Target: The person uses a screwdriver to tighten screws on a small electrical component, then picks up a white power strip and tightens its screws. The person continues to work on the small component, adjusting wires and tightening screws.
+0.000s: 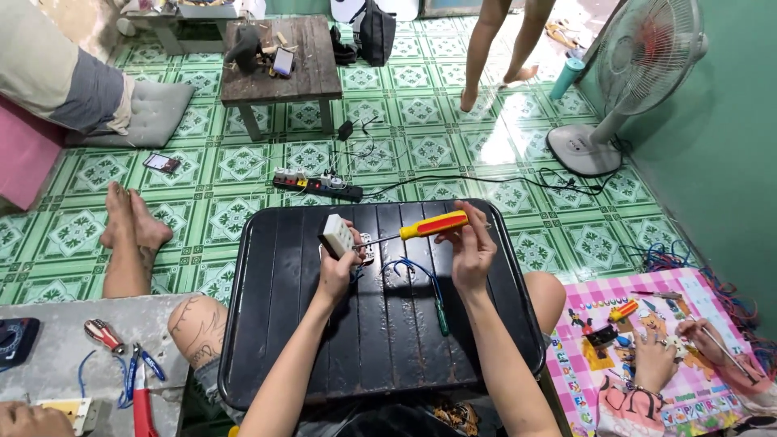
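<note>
Above the black tray (pixel 267 324), near twelve o'clock: left hand (pixel 338 271) closed around a white socket block (pixel 337 235), tilted toward the tool; right hand (pixel 472 251) pinching the yellow-red screwdriver (pixel 421 228), tip apparently meeting the block; blue wire (pixel 409 265) and green screwdriver (pixel 440 311) parked just below, at centre.

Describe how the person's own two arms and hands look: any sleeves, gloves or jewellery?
Both arms are bare as far up as the view shows, with no sleeves in sight. The left hand and the right hand wear no gloves, and no watch, bracelet or ring can be made out. Both forearms are slim, with no markings visible on them.
</note>
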